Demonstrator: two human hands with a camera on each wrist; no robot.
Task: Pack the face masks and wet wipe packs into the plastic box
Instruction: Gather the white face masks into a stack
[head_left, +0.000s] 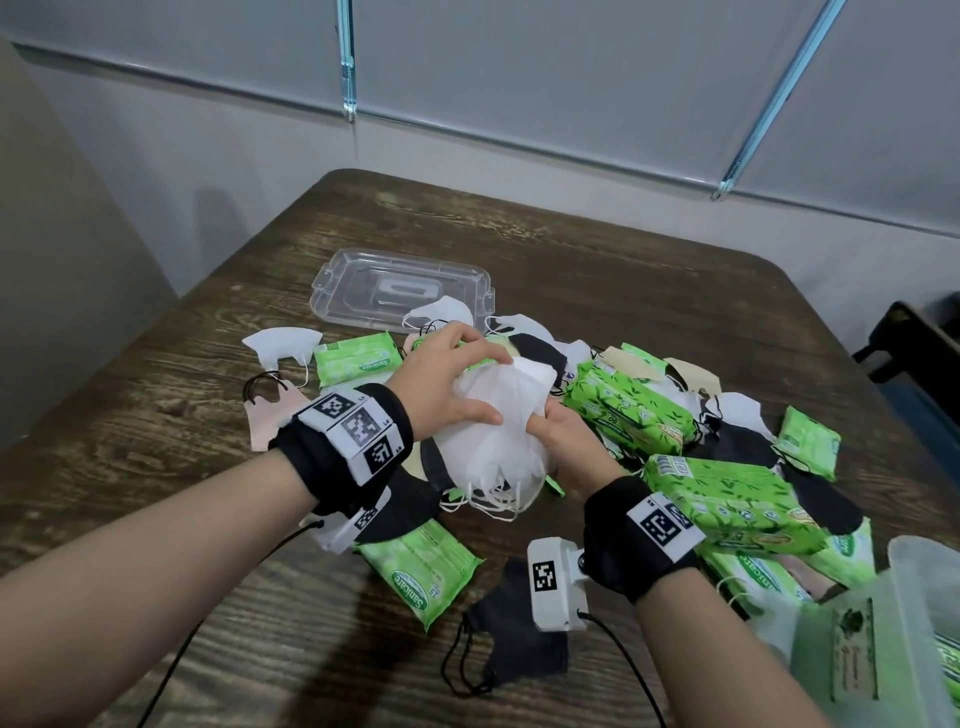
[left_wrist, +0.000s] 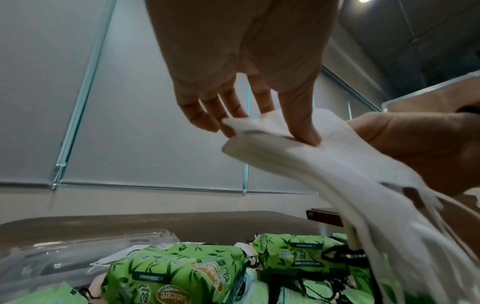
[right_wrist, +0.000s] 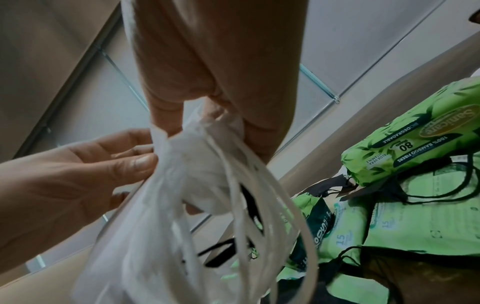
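Above the littered table (head_left: 649, 291), both hands clamp a stack of white masks (head_left: 498, 431): the left hand (head_left: 447, 379) pinches its upper end, the right hand (head_left: 566, 441) grips its side, ear loops dangling below

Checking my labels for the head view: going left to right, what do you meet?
White mask lying alone → left hand → white mask stack → right hand → big green wipe pack → plastic box.
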